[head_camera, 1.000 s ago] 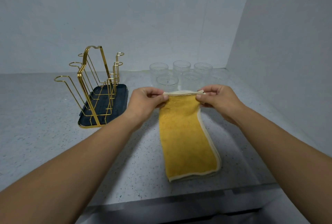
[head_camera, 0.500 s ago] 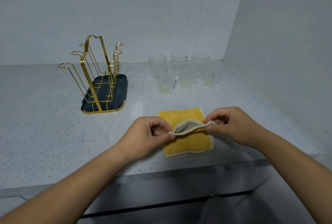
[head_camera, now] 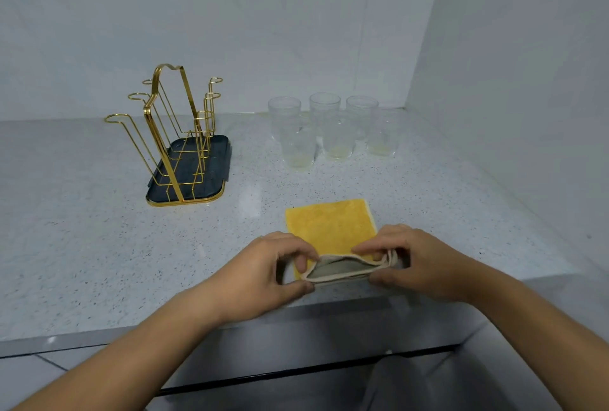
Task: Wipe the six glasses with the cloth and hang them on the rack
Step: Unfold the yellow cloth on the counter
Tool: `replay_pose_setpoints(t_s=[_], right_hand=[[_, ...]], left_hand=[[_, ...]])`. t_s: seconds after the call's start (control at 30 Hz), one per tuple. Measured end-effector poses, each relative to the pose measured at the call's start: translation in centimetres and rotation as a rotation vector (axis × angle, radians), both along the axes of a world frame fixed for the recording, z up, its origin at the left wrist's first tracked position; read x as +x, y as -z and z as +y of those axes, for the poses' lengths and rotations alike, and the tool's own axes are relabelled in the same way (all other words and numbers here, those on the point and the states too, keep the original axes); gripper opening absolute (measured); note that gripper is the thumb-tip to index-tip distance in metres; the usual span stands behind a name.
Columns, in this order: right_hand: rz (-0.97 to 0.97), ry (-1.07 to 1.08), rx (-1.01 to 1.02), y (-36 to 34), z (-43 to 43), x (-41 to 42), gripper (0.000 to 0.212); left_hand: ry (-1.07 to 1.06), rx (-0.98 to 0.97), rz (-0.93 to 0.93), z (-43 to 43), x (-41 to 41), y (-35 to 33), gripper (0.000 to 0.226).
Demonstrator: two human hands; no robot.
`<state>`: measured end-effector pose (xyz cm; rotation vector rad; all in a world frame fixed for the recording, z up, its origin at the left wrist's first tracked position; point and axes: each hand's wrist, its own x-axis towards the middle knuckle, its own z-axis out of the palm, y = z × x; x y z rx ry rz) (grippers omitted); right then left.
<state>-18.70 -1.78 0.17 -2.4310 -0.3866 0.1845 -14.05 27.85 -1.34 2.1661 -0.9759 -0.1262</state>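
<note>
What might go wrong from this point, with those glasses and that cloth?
The glasses stand bunched together, so reaching for a back one might knock a front one over. Both the left hand and right hand pinch the cloth right by the counter edge, where it might slip off if let go.

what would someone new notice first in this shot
The yellow cloth lies near the front edge of the counter, its near edge pinched by the left hand and the right hand. Farther back stand the bare gold rack on the left and the clear glasses clustered to its right.
</note>
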Motion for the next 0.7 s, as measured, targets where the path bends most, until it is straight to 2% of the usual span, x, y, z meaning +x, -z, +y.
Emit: replay_pose_setpoints(t_s=[0.1,0.17,0.27,0.4,0.5,0.53,0.6,0.63,0.7], right_hand=[[-0.006,-0.05,-0.063,0.1,0.4,0.3,0.02],[-0.024,-0.04,-0.037,0.1,0.3,0.3,0.013],[-0.028,-0.018,-0.025,0.1,-0.1,0.3,0.011],[0.04,0.008,-0.023,-0.5,0.1,0.1,0.009],[0.009,0.137,0.095,-1.4,0.8,0.9,0.017],[-0.033,0.228,0.144,-1.6,1.1,1.5,0.017],[-0.049,0.375,0.206,-1.9,1.8,2.9,0.011],[-0.036,0.405,0.202,-1.9,2.2,3.7,0.017],[-0.004,0.417,0.121,-1.8,2.6,5.3,0.04]], left_hand=[[0.028,0.087,-0.105,-0.4,0.4,-0.2,0.057],[0.066,0.125,-0.154,-0.4,0.9,-0.1,0.045],[0.089,0.117,-0.131,0.0,1.0,-0.1,0.019],[0.07,0.102,-0.038,-0.1,0.6,-0.3,0.024],[-0.137,0.047,-0.015,-1.3,0.9,-1.0,0.032],[-0.245,0.097,-0.033,-1.8,1.3,-1.4,0.035],[-0.413,0.244,0.034,-2.8,2.4,-2.4,0.06],[-0.448,0.304,0.077,-3.3,3.1,-2.8,0.068],[-0.473,0.395,0.108,-4.4,4.3,-3.6,0.066]])
